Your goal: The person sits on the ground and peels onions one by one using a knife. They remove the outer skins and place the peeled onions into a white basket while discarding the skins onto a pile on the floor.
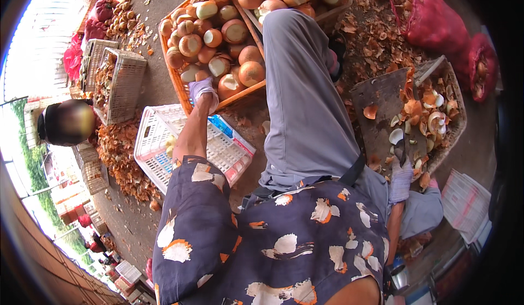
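My left hand [203, 92], in a pale knit glove, reaches over the near rim of an orange plastic crate [241, 95]. Its fingertips meet the onions [219, 66] inside, many with cut, pale ends; whether they grip one is hidden. Low on the right, my gloved right hand [400, 178] is closed around a knife [400, 151], its dark blade pointing away from me. Beside the blade lie onion skins and cut ends [413, 112], in a worn crate [460, 118] with a board [376, 96] across its left part.
A white plastic crate [153, 114] with pale onions inside stands under my left forearm. Another onion-filled crate [346, 6] is beyond my knee. Red mesh sacks [438, 22] lie at the upper right. At left, a person [61, 122] is near crates [123, 88] and heaped skins [123, 157].
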Tool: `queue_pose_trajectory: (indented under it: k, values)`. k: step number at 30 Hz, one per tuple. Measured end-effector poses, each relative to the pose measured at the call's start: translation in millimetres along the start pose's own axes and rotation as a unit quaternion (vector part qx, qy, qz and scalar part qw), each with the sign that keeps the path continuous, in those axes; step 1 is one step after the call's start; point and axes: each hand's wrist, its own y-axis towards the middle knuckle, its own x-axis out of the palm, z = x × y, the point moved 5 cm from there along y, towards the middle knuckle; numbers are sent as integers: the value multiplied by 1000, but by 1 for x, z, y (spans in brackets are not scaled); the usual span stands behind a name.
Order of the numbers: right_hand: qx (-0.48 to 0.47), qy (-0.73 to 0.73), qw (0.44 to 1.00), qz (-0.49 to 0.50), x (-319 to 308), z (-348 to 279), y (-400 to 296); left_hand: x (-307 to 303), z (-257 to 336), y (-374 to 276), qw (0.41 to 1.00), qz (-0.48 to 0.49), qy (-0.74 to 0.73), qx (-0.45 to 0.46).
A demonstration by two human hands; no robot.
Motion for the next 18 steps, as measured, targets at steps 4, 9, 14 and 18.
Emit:
queue_pose_trajectory:
  k: [4, 9, 14, 18]
  values:
    - [37, 37, 999, 6, 4, 20, -1, -7, 3, -2, 996, -15, 67, -48]
    - [0, 14, 1000, 3, 3, 4, 2, -33, 29, -43, 993, 30, -102, 49]
    - [-4, 35, 999, 0, 1, -15, 1, -75, 74, -85, 914, -64, -340, 212]
    - [-79, 99, 992, -17, 19, -96, -10, -141, 186, -211, 848, -142, -340, 381]
